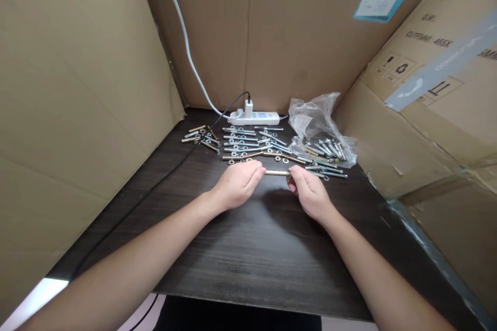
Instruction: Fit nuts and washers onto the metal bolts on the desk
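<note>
My left hand (pixel 238 183) and my right hand (pixel 308 191) meet over the middle of a dark wooden table (pixel 252 253). Between them they hold one long metal anchor bolt (pixel 277 172) level, each hand closed on one end. Just beyond the hands lie several more bolts, sleeves and washers (pixel 248 144) spread in rows on the table. A smaller group of bolts (pixel 201 135) lies to the left of them.
A clear plastic bag (pixel 320 129) with more bolts sits at the right rear. A white power strip (pixel 254 116) with a plugged charger lies against the back; its black cable (pixel 155 189) runs to the left front. Cardboard boxes (pixel 435 103) wall in the table on three sides.
</note>
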